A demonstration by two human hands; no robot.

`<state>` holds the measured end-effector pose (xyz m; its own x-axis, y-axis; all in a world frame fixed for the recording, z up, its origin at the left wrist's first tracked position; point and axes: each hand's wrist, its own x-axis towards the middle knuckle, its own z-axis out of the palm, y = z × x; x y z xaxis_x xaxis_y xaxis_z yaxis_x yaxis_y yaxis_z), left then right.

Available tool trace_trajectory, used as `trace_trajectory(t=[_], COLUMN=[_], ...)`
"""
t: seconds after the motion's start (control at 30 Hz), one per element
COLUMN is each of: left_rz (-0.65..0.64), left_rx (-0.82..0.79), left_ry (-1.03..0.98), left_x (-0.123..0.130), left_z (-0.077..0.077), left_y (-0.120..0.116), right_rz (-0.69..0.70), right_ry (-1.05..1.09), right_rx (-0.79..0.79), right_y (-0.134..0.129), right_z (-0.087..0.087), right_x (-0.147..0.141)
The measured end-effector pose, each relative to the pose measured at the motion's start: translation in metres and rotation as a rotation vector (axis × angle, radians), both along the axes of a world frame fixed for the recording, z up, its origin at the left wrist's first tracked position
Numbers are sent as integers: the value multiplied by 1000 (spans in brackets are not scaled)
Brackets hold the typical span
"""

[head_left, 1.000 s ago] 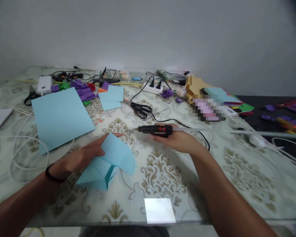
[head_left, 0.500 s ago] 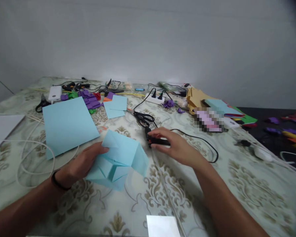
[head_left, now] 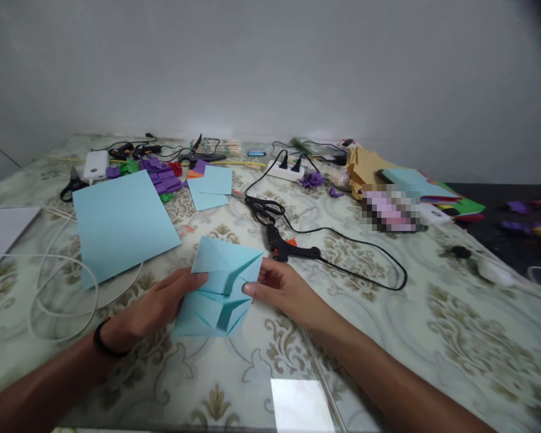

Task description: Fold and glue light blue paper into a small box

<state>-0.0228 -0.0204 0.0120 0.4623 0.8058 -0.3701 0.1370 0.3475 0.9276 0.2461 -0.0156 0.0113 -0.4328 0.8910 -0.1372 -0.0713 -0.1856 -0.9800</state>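
Light blue folded paper (head_left: 220,264) is held above the table between both hands, its creased flaps partly standing up. My left hand (head_left: 166,300) grips its left side with the thumb on top; the other fingers are hidden beneath. On the right side, my right hand (head_left: 277,288) pinches a flap between thumb and fingers. Just beyond the right hand a black glue gun (head_left: 293,248) with an orange trigger lies on its side, its cord looping to the right. A larger light blue sheet (head_left: 126,225) lies to the left of the folded paper.
Smaller blue squares (head_left: 214,183) and purple paper pieces (head_left: 162,177) lie farther back. A white power strip (head_left: 285,171) holds two plugs. Scissors (head_left: 72,185) and a white cable (head_left: 94,294) are at left. A white card (head_left: 301,406) sits near the front edge.
My right hand has let go of the glue gun and moved left onto the folded paper. The paper's right flap, hanging out before, is now folded in under the right thumb.
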Motion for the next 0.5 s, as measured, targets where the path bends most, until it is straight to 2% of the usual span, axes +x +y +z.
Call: trace_trajectory(t=[0.13,0.3,0.5], left_rz=[25,-159,-52], left_rx=[-70,87,156], left_ry=[-50,105,308], left_x=[5,14,16], left_z=[7,18,8], left_y=[1,5,8], right_rz=[-33,-29,-34], right_ry=[-8,-73,-147], right_rx=[-30,2,35], right_y=[-1,-6,-12], right_z=[1,3,-2], right_x=[-1,-3,-7])
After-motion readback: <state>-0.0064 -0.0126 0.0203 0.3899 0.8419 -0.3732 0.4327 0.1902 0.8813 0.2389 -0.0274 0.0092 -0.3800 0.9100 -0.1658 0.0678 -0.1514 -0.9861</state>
